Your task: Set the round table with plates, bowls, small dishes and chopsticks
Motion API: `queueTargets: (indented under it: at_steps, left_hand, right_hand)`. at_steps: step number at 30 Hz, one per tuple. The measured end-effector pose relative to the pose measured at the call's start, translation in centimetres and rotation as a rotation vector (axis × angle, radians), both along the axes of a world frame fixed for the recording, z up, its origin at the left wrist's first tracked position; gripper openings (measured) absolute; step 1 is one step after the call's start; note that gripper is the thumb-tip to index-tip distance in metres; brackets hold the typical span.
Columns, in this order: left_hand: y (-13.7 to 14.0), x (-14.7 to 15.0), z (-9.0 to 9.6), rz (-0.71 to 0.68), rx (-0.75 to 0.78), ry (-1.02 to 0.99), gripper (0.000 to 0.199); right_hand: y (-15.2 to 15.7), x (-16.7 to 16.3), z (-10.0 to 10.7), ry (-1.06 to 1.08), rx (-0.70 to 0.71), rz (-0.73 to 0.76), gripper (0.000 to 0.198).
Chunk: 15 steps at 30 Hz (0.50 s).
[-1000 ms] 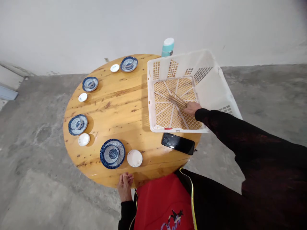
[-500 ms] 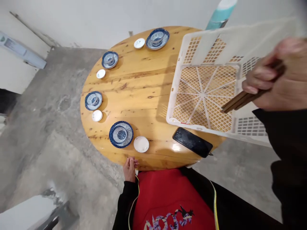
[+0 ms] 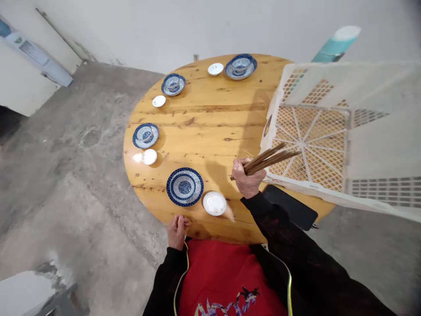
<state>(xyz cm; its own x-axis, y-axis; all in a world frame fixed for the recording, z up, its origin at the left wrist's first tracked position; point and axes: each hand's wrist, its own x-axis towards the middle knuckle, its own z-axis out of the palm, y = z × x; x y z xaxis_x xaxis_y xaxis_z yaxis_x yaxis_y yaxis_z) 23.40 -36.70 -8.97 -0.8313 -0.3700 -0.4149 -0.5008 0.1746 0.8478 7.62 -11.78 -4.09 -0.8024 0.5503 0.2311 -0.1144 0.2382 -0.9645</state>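
Note:
Above the table, just left of the white plastic basket [image 3: 311, 188], my right hand [image 3: 247, 179] is closed around a bundle of brown wooden chopsticks [image 3: 272, 159]. Their long ends point right, over the basket's near left corner. My left hand [image 3: 178, 228] rests at the table's near edge, fingers curled together; whether anything is inside cannot be seen. Ahead of it a blue-patterned plate [image 3: 171, 198] bears a matching bowl [image 3: 184, 186]. A small white dish [image 3: 215, 203] lies to their right, below my right hand.
More blue plates with bowls stand along the round wooden table's [image 3: 197, 136] far and left rim, each beside a small white dish [image 3: 149, 156]. A black phone [image 3: 292, 208] lies in front of the basket. Behind the basket rises a turquoise cylinder [image 3: 335, 44].
My right hand has moved left and down with the chopsticks, from over the basket to beside it. The view has shifted, and my left hand stays at the table edge.

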Motion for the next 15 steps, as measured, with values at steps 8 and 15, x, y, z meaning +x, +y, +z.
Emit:
queueTargets:
  at_steps: [8, 15]
  left_hand:
    - [-6.2, -0.4, 0.3, 0.108, -0.040, -0.060, 0.064]
    - [-6.3, -1.9, -0.3, 0.058, -0.035, -0.090, 0.066]
  right_hand:
    - [-1.2, -0.4, -8.2, -0.132, -0.031, -0.100, 0.042]
    - [-0.7, -0.1, -11.7, -0.224, -0.133, -0.081, 0.040]
